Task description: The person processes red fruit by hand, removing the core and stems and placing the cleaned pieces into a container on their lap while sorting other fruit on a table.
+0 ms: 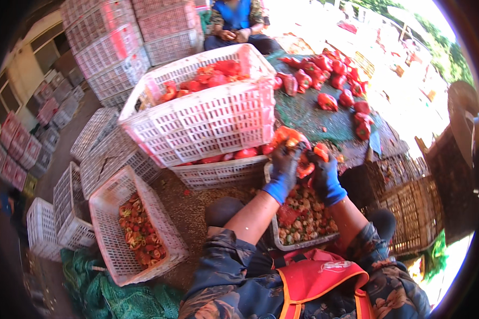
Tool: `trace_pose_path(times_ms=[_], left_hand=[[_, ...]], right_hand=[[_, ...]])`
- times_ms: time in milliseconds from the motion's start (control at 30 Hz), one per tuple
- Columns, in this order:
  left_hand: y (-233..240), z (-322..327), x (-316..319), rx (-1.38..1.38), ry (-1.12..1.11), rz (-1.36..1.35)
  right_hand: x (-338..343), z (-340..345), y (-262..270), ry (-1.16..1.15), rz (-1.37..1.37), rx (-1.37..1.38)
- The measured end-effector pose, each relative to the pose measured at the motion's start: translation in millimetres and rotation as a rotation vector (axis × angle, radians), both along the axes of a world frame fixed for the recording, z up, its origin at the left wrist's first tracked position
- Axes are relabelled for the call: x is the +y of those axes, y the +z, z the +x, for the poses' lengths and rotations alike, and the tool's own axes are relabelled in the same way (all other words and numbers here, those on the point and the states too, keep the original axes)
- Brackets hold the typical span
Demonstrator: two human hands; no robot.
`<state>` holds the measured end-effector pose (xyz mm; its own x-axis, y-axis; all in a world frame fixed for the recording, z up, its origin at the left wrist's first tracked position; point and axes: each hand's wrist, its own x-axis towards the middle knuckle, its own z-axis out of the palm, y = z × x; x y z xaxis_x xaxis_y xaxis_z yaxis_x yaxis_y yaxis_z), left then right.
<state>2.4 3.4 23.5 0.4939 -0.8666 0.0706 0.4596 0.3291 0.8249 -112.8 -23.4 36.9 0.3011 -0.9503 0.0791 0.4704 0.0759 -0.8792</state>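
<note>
My left hand (284, 169), in a dark-palmed glove with a blue cuff, grips an opened red bell pepper (288, 136) whose orange inner flesh shows. Beside it my right hand (328, 179), gloved alike, holds a small orange-red pepper piece (321, 152) at its fingertips. More torn pepper flesh (304, 169) hangs between the two hands. Any tool in the fingers is hidden. Below them, between my knees, stands a plastic crate (309, 242) with many pepper cores (299, 227) and red scraps inside.
A large pink-white crate (199, 123) of opened peppers rests on another pepper-filled crate (223, 175). Whole red peppers (327, 101) lie on green netting (299, 119). A tilted crate (109, 239) at left holds scraps. Stacked crates (103, 52) stand behind; a person (235, 24) sits opposite.
</note>
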Motion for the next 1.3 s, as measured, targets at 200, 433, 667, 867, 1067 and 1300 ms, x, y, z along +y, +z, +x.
trace_pose_path(times_ms=[200, 433, 667, 867, 1067, 1300], left_hand=[[10.4, 7.6, 1.6, -0.055, -0.05, -0.043], [39.0, 17.2, 18.1, -0.309, -0.359, -0.171], [34.1, 28.6, 15.7, -0.638, -0.457, -0.069], [11.5, 14.2, 11.6, -0.91, -0.282, -0.115], [0.8, 3.8, 5.2, -0.924, -0.197, -0.028], [-4.8, -11.9, 4.5, -0.875, -0.085, 0.16]], right_hand=[[4.0, -3.8, 4.6, -0.021, -0.102, 0.15], [-2.1, -35.5, 32.8, 0.161, -0.051, 0.196], [-23.2, -58.3, 43.7, 0.391, -0.287, 0.364], [-24.9, -65.3, 45.2, 0.481, -0.339, 0.444], [-24.8, -64.2, 9.7, 0.232, -0.432, 0.565], [-19.4, -58.2, 2.1, -0.12, -0.63, 0.773]])
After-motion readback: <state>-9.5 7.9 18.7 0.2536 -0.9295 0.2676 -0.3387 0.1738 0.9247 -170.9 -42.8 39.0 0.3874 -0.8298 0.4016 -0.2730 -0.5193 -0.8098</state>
